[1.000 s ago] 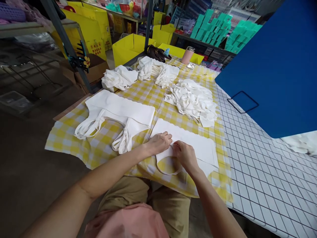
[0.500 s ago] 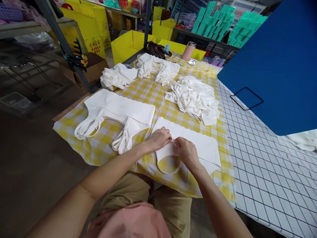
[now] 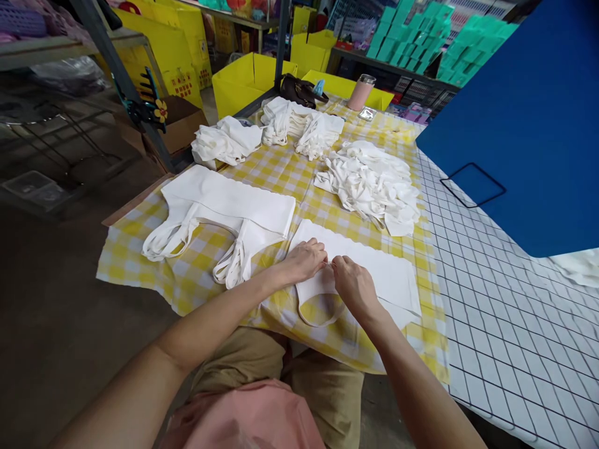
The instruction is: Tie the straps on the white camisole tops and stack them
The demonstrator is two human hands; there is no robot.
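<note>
Head view, hands (image 3: 306,259) (image 3: 354,282) on white garment (image 3: 386,269), open yellow bin (image 3: 250,78)

The view comes from one camera on the wearer's head, pitched forward and down, near enough that the khaki trousers (image 3: 322,393) fill part of the lower edge. The left fingers (image 3: 319,249) and right fingers (image 3: 340,267) sit near mid-picture; the checked surface (image 3: 276,167) stretches away toward distant stacked teal boxes (image 3: 412,38).
</note>
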